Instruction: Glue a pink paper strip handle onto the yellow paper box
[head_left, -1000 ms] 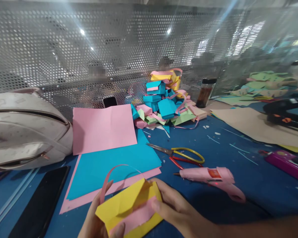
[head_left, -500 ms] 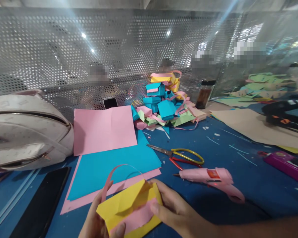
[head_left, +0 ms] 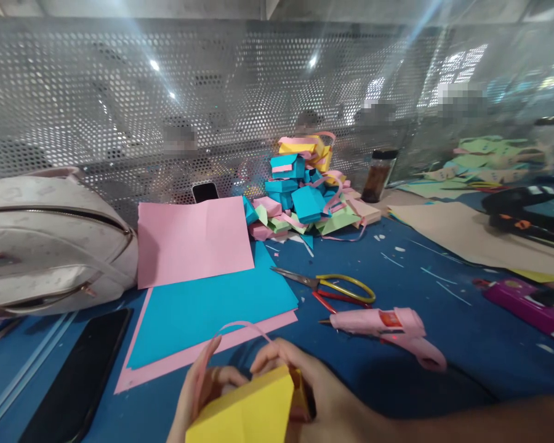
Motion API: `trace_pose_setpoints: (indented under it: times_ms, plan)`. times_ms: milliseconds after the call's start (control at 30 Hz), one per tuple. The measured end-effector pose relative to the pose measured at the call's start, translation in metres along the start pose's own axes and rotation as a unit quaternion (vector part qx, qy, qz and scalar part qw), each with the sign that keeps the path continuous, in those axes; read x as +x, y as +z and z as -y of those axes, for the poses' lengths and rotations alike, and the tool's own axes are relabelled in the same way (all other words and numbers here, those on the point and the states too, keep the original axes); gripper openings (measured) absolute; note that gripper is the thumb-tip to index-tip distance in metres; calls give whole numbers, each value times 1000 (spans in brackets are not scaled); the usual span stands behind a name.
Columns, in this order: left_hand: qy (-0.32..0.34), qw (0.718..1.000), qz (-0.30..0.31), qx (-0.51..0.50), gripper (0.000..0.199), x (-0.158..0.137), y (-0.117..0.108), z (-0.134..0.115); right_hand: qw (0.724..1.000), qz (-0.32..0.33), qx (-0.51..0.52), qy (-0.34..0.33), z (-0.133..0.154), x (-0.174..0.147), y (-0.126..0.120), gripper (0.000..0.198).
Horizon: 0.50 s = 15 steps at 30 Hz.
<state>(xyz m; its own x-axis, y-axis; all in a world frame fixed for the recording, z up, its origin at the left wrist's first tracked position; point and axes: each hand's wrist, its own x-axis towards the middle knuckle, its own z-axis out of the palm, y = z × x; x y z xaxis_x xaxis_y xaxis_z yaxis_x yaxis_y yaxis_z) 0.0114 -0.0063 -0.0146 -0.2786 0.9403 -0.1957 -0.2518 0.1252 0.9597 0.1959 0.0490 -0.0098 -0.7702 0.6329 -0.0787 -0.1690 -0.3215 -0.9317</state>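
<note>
A small yellow paper bag point(head_left: 247, 411) with a thin pink paper strip handle point(head_left: 244, 324) sits between my hands at the bottom of the view. My left hand point(head_left: 203, 384) grips its left side, the handle running along the fingers. Around the right end wraps my right hand point(head_left: 321, 384), its fingers curled over the far edge. A plain yellow face is turned up towards me, and a folded opening shows at the right. The bag's lower part is cut off by the frame edge.
Ahead lie blue paper sheets point(head_left: 212, 317), a pink sheet point(head_left: 196, 243), scissors point(head_left: 323, 286) and a pink glue gun point(head_left: 388, 326). Folded paper bags point(head_left: 309, 203) are piled behind. A phone point(head_left: 80, 375) and white bag point(head_left: 55, 246) stand left; a stapler point(head_left: 526, 212) and purple power strip point(head_left: 526, 304) right.
My hands have turned the yellow paper bag, so the pink band on its face is out of sight and a plain side shows. The bag has moved slightly lower.
</note>
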Motion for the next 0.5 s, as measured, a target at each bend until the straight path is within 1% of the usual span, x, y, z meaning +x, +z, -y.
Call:
trace_pose_setpoints:
  times_ms: [167, 233, 300, 333, 400, 467, 500]
  plan:
    - [1, 1000, 6, -8, 72, 4, -7, 3, 1000, -8, -16, -23, -12, 4, 1, 52]
    - [0, 1000, -3, -8, 72, 1, -8, 4, 999, -2, -9, -32, -15, 4, -1, 53]
    - [8, 1000, -13, -14, 71, -3, -7, 4, 999, 5, -24, -37, -14, 3, -3, 53]
    - [19, 999, -19, -18, 72, -6, -5, 4, 998, 5, -42, -38, -13, 2, -4, 52]
    - [64, 997, -28, -15, 79, -13, 0, 4, 996, -2, -80, -41, -8, -1, -4, 44]
    - [110, 993, -39, 8, 88, -20, 4, 2, 995, -10, -94, -45, -5, -2, -4, 37]
    - [121, 991, -44, 20, 91, -23, 5, 0, 995, -14, -90, -44, -4, -3, -3, 35]
